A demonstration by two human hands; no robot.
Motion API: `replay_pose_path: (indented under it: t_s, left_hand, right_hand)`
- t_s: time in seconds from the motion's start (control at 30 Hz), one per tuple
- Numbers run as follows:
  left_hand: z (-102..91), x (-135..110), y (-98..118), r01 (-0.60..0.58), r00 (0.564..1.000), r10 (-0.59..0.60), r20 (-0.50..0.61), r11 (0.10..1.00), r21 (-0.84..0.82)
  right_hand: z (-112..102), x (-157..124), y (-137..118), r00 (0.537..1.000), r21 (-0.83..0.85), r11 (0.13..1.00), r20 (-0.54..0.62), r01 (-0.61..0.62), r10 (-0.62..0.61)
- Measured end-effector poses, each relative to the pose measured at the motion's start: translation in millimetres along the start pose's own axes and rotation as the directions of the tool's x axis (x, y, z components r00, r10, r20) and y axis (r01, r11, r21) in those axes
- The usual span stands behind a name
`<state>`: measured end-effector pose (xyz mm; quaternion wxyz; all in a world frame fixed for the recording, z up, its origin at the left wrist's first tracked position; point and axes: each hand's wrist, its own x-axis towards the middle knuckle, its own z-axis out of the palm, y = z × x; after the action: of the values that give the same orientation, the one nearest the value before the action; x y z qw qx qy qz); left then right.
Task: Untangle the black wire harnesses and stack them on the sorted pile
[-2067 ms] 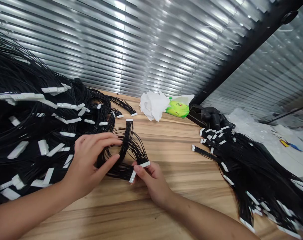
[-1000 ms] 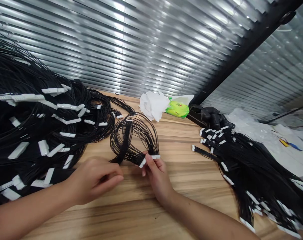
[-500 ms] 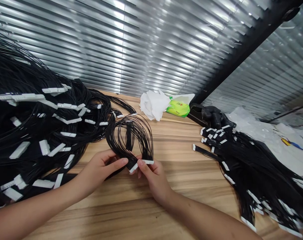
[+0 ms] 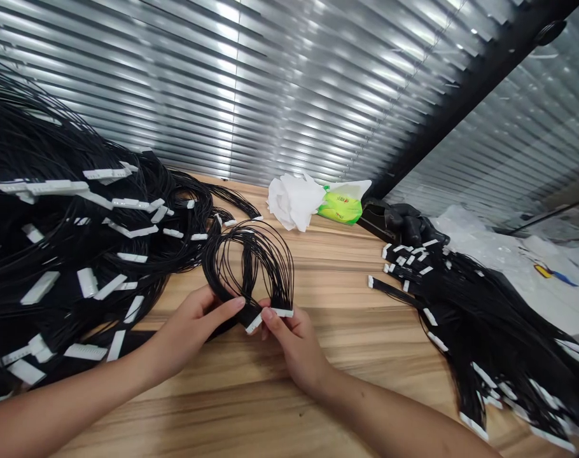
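Note:
A black wire harness (image 4: 282, 270) is bent into a loop in front of me, its two white connectors brought close together. My left hand (image 4: 206, 318) pinches the wires just behind one white connector (image 4: 254, 322), thumb on top. At the other end, my right hand (image 4: 294, 337) grips the second white connector (image 4: 283, 313) between thumb and fingers, the thumb tip close to the first connector. Part of the right fingers is hidden behind the connectors. To the left of the hands lies a large heap of similar harnesses (image 4: 141, 257).
A second pile of harnesses (image 4: 461, 305) covers the table's right side. Crumpled white tissue (image 4: 296, 200) and a green tissue pack (image 4: 341, 205) stand at the back against metallic blinds (image 4: 270, 95). Blue-and-yellow handled cutters (image 4: 554, 274) lie on a white surface at far right.
The two connectors have tilted slightly between my fingers, and the wire loop has shifted a little. Both hands keep their grip in nearly the same place.

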<state>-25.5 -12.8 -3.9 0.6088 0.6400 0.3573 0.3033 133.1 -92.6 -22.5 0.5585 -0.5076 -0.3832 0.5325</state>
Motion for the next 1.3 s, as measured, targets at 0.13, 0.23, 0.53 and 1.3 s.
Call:
replay_pose_path:
  t_s: [0.13,0.23,0.53,1.3]
  left_hand:
    - [-0.5,0,1,-0.022,1.0,0.022,-0.013,1.0,0.02]
    - [-1.9,1,-2,-0.022,0.999,0.023,-0.025,0.999,0.049]
    - [-5.6,1,-1,-0.028,0.999,0.028,0.032,1.0,0.011]
    - [-20.5,7,-19,-0.166,0.925,0.334,-0.182,0.785,0.598]
  right_hand:
    - [0,-1,-1,1.0,0.005,1.0,0.009,0.0,0.0]
    - [0,-1,0,1.0,-0.012,1.0,0.02,-0.021,0.021]
    - [-1,1,0,1.0,0.02,1.0,-0.009,-0.005,0.005]
    - [-2,-1,2,0.999,-0.03,0.999,0.007,-0.041,0.041]
